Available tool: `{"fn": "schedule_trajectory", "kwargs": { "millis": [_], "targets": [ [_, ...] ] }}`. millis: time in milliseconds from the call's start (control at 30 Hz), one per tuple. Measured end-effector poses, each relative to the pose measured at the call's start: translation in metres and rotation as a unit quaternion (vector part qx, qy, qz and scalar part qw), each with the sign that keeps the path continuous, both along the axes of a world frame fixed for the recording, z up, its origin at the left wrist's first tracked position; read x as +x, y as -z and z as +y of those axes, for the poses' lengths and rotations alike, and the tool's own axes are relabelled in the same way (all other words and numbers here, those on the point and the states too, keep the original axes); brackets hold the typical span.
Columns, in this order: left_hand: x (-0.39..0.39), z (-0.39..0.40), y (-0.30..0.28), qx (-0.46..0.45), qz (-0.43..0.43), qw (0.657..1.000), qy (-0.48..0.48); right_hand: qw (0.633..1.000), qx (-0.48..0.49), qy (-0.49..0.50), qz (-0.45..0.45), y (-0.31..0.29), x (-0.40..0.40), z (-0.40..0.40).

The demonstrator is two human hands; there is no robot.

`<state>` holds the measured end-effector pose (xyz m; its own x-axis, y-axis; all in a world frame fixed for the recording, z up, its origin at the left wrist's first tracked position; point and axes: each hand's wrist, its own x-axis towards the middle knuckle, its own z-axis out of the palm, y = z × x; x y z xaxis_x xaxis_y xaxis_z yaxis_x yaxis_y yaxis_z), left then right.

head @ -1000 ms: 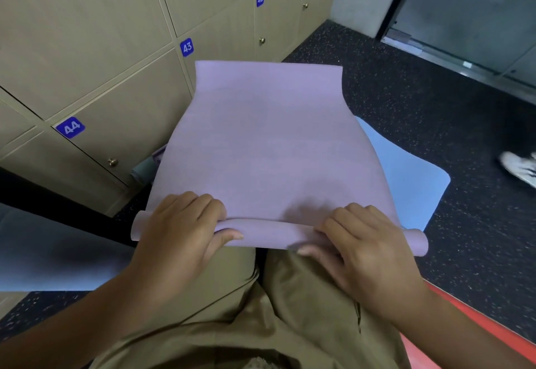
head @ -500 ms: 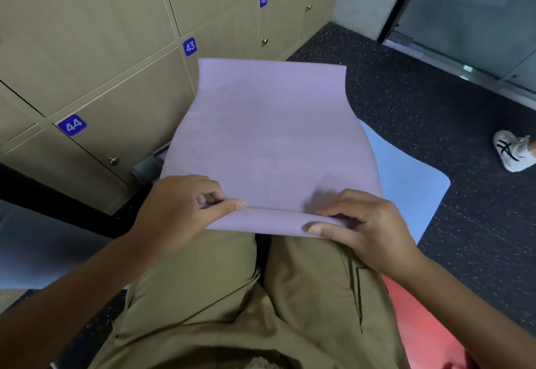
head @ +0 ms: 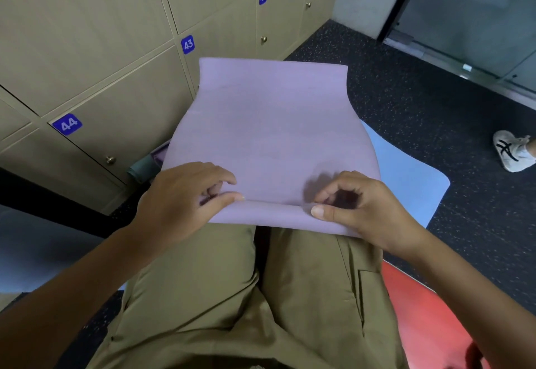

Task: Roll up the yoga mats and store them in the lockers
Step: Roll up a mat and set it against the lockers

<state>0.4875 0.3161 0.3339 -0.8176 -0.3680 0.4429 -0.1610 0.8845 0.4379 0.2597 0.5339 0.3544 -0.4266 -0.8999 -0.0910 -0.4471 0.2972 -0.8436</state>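
A lilac yoga mat [head: 269,136] lies flat on the floor in front of my knees, its near end folded over into a small flap. My left hand [head: 185,200] pinches that folded near edge on the left side. My right hand [head: 359,209] pinches the same edge on the right, thumb under and fingers curled on top. A light blue mat [head: 406,185] lies under the lilac one and sticks out to the right. A red mat [head: 429,319] shows by my right knee. Beige lockers [head: 121,58] numbered 44, 43 and 42 stand shut at the left.
A rolled dark green mat [head: 142,169] lies at the foot of locker 44. A person's white sneaker [head: 512,151] rests on the dark speckled floor at the right edge. A glass door [head: 470,14] stands at the back right. Another bluish mat [head: 37,246] lies at my left.
The rolled near end from a second ago has come loose into a flat fold. Both hands went from pressing flat on the roll to pinching the edge. The sneaker moved further into view.
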Motion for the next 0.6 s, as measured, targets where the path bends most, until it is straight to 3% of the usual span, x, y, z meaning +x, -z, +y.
{"fn": "schedule_trajectory", "kwargs": {
  "millis": [133,267,433,600],
  "targets": [
    [0.008,-0.002,0.004,-0.146,0.000,0.987,0.074,1.000,0.018,-0.003,-0.020,-0.005,-0.002,-0.004],
    [0.012,0.004,-0.002,-0.145,-0.075,0.986,0.035,1.000,0.019,0.004,-0.015,-0.005,-0.001,-0.005],
    [0.000,0.016,-0.015,-0.033,-0.128,0.990,-0.050,0.991,0.016,0.027,0.129,-0.006,0.001,-0.007],
    [-0.012,0.000,-0.015,0.163,-0.173,0.970,-0.059,0.936,-0.092,0.068,0.333,0.014,0.025,-0.002]
  ]
}}
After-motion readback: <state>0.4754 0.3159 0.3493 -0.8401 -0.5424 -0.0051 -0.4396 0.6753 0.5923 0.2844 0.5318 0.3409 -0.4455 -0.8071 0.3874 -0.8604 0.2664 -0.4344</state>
